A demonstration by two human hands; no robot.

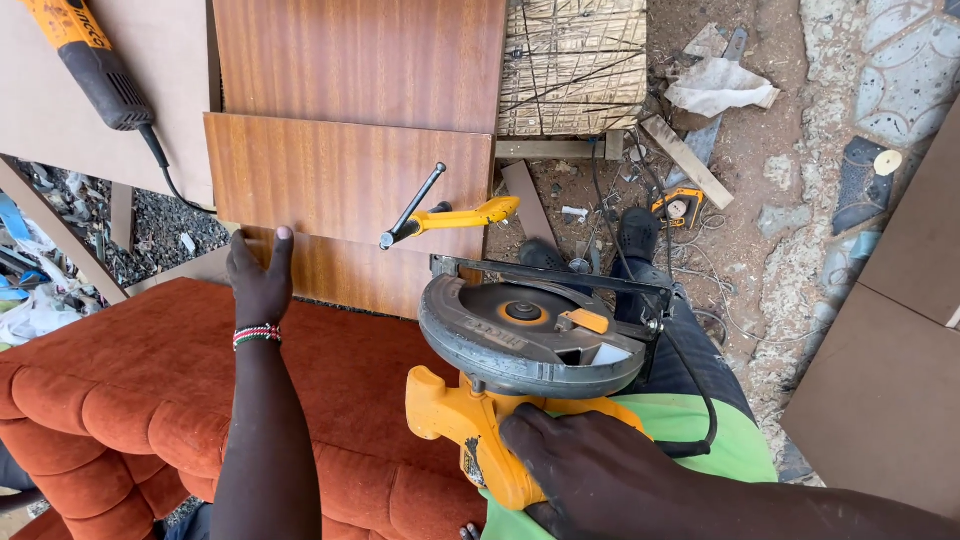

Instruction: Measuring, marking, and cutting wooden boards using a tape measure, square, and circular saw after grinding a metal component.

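Circular saw (pixel 530 335) front and centre, yellow body and grey blade guard, lying tilted on the orange tufted cushion (pixel 140 390) with its blade side turned up toward the head camera. Right hand (pixel 585 465) is clamped around the saw's yellow handle at about five o'clock from the guard, fingers wrapped tight on the grip. A black cord (pixel 700 400) loops off the saw's right side, across the green shirt (pixel 720 430).

Over at nine o'clock from the saw, left hand (pixel 258 275) lies flat and open, fingertips pressed onto the near edge of the brown wood panel (pixel 340 180), a beaded bracelet (pixel 257 335) on the wrist. It grips nothing, just pushes against the board. That panel overlaps a second, larger brown board (pixel 360 60) at twelve o'clock.

A yellow-handled clamp with a black bar (pixel 440 215) sits on the panel, just above the saw's base plate. Far off at ten o'clock, an orange and black power tool (pixel 85 60) rests on a pale sheet, well apart from both hands. At two o'clock, on the dirt, lie scrap wood strips (pixel 685 160) and a small yellow tape measure (pixel 680 205).
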